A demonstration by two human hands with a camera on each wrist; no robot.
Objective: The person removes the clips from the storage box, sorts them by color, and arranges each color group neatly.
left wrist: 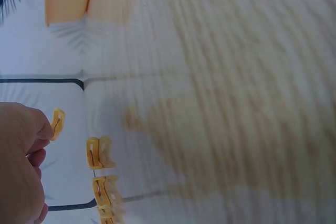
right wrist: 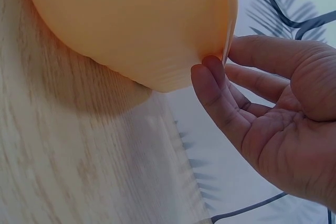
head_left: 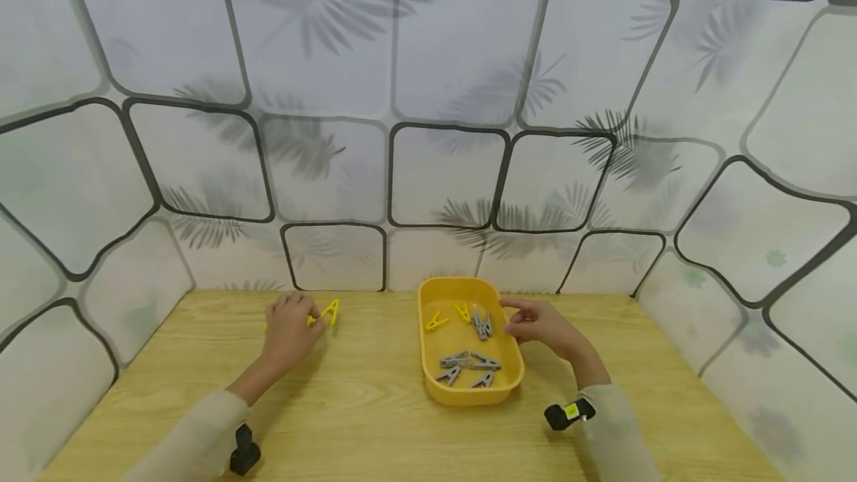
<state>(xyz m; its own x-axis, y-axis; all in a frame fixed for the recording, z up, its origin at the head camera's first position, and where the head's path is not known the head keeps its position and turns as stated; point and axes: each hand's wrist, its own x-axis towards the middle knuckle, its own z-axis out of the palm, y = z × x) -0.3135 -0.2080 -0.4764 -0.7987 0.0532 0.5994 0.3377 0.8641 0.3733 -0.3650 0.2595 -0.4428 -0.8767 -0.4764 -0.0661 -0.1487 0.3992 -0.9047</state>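
My left hand [head_left: 292, 327] pinches a yellow clothespin [head_left: 332, 312] by its end, above the table's left half. In the left wrist view that clothespin [left wrist: 58, 124] sticks out from the fingertips. More yellow clothespins [left wrist: 101, 191] stand in a row on the table beside the hand; in the head view the hand mostly hides them. My right hand [head_left: 545, 327] is at the right side of a yellow plastic basin [head_left: 472, 396], its fingers pinching the rim. Inside the basin lie two yellow clothespins [head_left: 437, 321] and several grey clothespins [head_left: 485, 360].
The wooden table [head_left: 361, 407] ends at the back against a patterned curtain [head_left: 335, 169], which also encloses both sides. Black wrist cameras [head_left: 245, 451] sit on both sleeves. Bare wood lies between the left hand and the basin.
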